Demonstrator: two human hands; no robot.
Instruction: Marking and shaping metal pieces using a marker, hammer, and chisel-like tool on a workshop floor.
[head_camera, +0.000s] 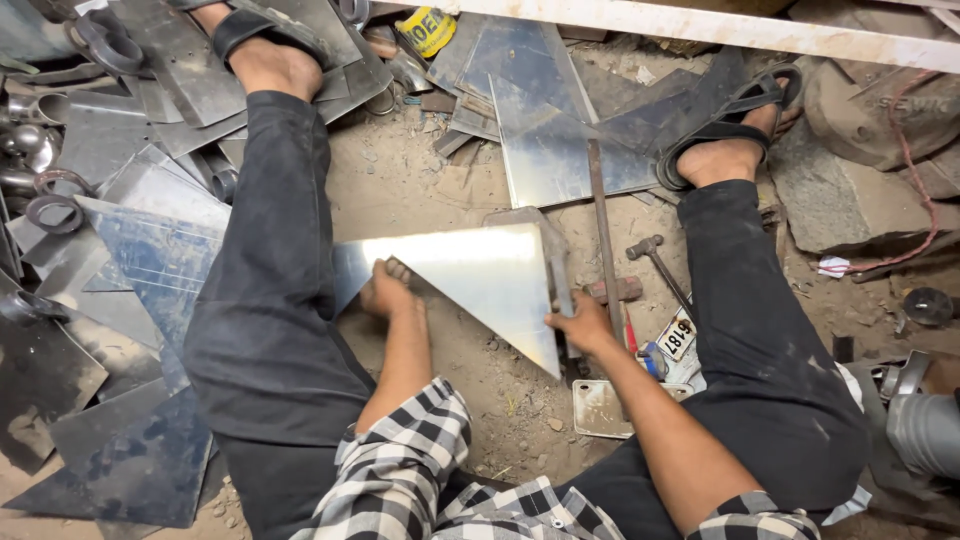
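Note:
A shiny triangular metal sheet (480, 275) lies between my legs on the dirt floor. My left hand (385, 292) grips its lower left edge. My right hand (582, 325) presses at its right edge, close to a long flat metal bar (603, 225) that runs away from me. Whether the right hand grips a tool or only the sheet's edge is hard to tell. Both sleeves are black-and-white checked.
Several cut metal sheets (150, 250) are piled at the left and at the top (545, 130). A small hammer (655, 260) lies right of the bar. A square metal plate (600, 408) sits near my right arm. A stone block (845, 200) and pipes (925, 430) stand at right.

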